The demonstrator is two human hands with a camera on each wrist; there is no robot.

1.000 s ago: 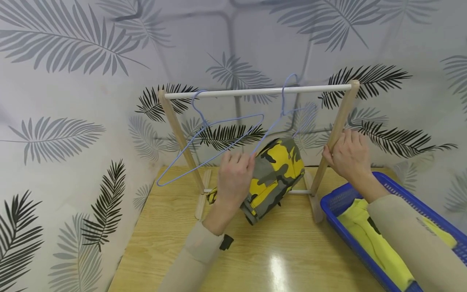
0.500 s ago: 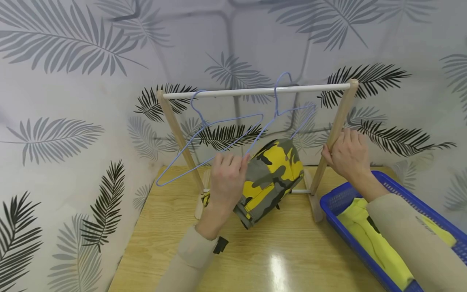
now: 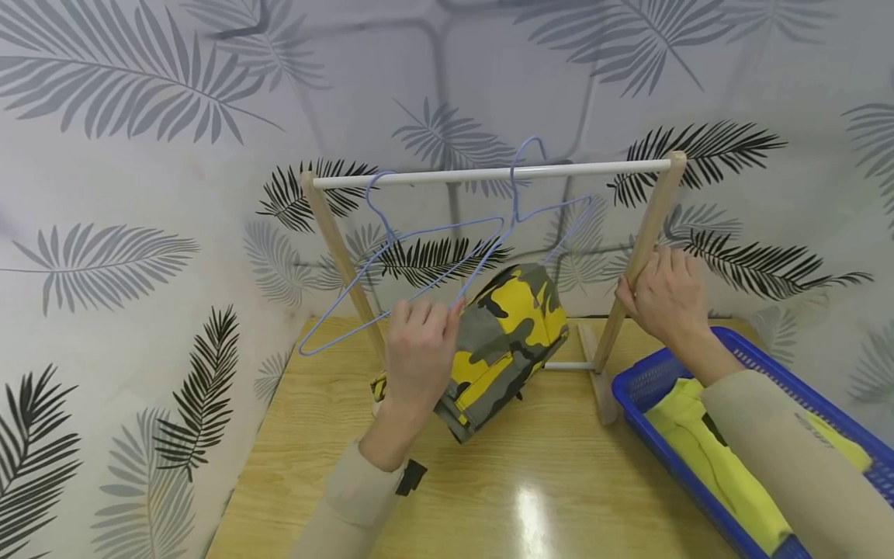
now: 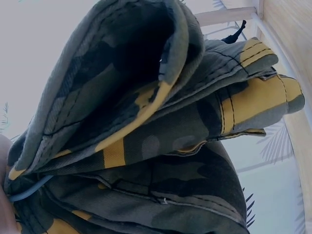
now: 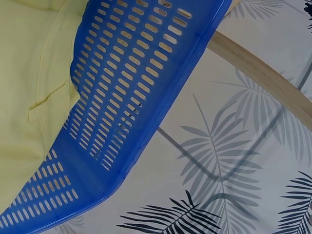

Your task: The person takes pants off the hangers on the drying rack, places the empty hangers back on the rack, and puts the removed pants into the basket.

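My left hand point(image 3: 422, 353) grips the lower left end of a blue wire clothes hanger point(image 3: 515, 206), together with cloth bunched there. The hanger's hook is over the white rail point(image 3: 447, 177) of a small clothes rack. Yellow, grey and black camouflage trousers point(image 3: 513, 326) hang folded on this hanger, above the table. In the left wrist view a wide hemmed opening of the trousers point(image 4: 161, 131) faces the camera, and a bit of blue hanger wire point(image 4: 31, 189) shows beside the fingers. My right hand point(image 3: 667, 299) holds the rack's right wooden post point(image 3: 653, 217).
A second blue hanger point(image 3: 450, 227), bare, hangs at the rail's left. On the right stands a blue perforated basket point(image 3: 684, 473) with yellow clothing point(image 3: 726, 473) in it. The rack stands on a wooden table point(image 3: 307, 435) against a leaf-patterned wall covering point(image 3: 174, 256).
My left hand has slid the hanger with the camouflage trousers leftward along the rail, nearer to the bare hanger. My right hand has stayed on the post.
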